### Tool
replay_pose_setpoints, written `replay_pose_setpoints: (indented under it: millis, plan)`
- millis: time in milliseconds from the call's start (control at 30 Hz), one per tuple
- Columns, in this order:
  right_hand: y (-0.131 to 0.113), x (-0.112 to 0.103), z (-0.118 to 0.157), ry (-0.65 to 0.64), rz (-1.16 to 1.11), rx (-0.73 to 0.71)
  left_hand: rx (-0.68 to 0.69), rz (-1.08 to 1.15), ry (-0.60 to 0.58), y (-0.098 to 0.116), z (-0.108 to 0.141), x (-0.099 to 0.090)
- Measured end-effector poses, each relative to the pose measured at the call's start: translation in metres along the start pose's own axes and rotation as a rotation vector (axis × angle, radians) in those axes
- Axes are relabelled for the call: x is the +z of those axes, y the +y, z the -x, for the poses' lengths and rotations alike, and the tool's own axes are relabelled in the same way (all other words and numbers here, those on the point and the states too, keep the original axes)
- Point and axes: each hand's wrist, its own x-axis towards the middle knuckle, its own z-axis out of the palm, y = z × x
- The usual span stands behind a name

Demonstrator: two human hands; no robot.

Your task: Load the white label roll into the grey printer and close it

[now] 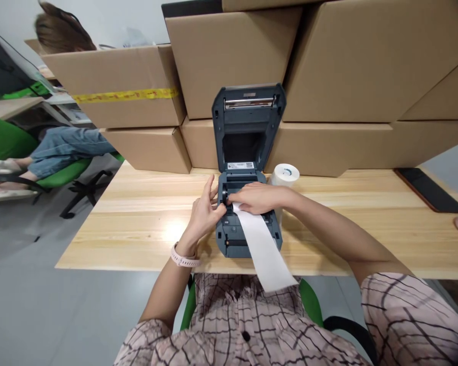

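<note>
- Surroundings: smooth brown cardboard boxes (229, 66) stand stacked behind the dark grey plastic printer (232, 236), bounding the space at the rear; one box (118, 109) at left bears yellow tape.
- Right side: an upright white paper roll (285, 176) stands just beside the printer, by your right wrist; a black phone with a brown edge (429, 189) lies well apart.
- Beyond the table's left end: another person's blue-trousered legs (68, 147) rest on a green chair (63, 174).
- Materials: the pale tabletop (156, 208) shows wood grain; the printer's angular lid (244, 122) stands raised.
- Your left hand (205, 209): index finger extended, thumb at the printer's left inner edge; whether it grips, you cannot tell.
- Your right hand (255, 197): bent over the bay, touching the white paper strip (265, 254); hidden fingertips leave its grip uncertain.
- Edges: the printer sits near the table's front edge, which the strip overhangs; to its left, wood extends to a slanting end.
</note>
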Motion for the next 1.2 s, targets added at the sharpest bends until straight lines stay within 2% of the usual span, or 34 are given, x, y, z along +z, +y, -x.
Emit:
replay_pose_setpoints:
  millis: [67,133,200,267,333,367,467,567,633,700,800,933,967,1033,1100,1200]
  plan:
    - [0.008,-0.006,0.003,-0.01,-0.114,-0.083,0.012,0.072,0.0,-0.005,-0.001,0.001]
    - [0.018,-0.012,0.017,0.013,-0.337,-0.219,0.004,0.113,0.001,-0.009,-0.001,0.002]
    - [0.03,-0.012,0.043,0.094,-0.606,-0.346,-0.005,0.123,0.003,-0.009,0.0,0.003]
    - [0.044,-0.001,0.079,0.234,-0.822,-0.395,-0.006,0.13,0.003,-0.007,0.001,0.003]
    - [0.06,0.022,0.117,0.395,-0.993,-0.352,-0.008,0.138,0.005,-0.005,0.002,0.004]
    - [0.067,0.036,0.133,0.469,-1.046,-0.285,-0.008,0.139,0.007,-0.003,0.003,0.004]
    - [0.084,0.082,0.157,0.674,-1.163,0.045,-0.009,0.14,0.008,-0.002,0.003,0.004]
    - [0.09,0.116,0.149,0.743,-1.267,0.295,-0.021,0.155,0.012,-0.003,0.003,0.004]
    - [0.09,0.127,0.137,0.734,-1.318,0.35,-0.023,0.168,0.016,-0.004,0.002,0.004]
    - [0.091,0.131,0.13,0.696,-1.343,0.346,-0.017,0.179,0.013,-0.004,0.002,0.005]
    - [0.097,0.129,0.13,0.674,-1.339,0.373,-0.01,0.183,0.008,-0.004,0.002,0.005]
    - [0.116,0.12,0.128,0.885,-1.27,0.436,0.013,0.149,-0.013,-0.002,0.004,0.004]
    - [0.121,0.116,0.123,0.902,-1.243,0.432,0.021,0.136,-0.02,-0.002,0.004,0.003]
    - [0.131,0.108,0.108,0.849,-1.204,0.41,0.033,0.119,-0.027,-0.002,0.004,0.003]
    - [0.137,0.1,0.091,0.744,-1.178,0.381,0.035,0.122,-0.032,-0.003,0.004,0.002]
    - [0.134,0.091,0.073,0.66,-1.131,0.342,0.021,0.161,-0.031,-0.006,0.004,0.003]
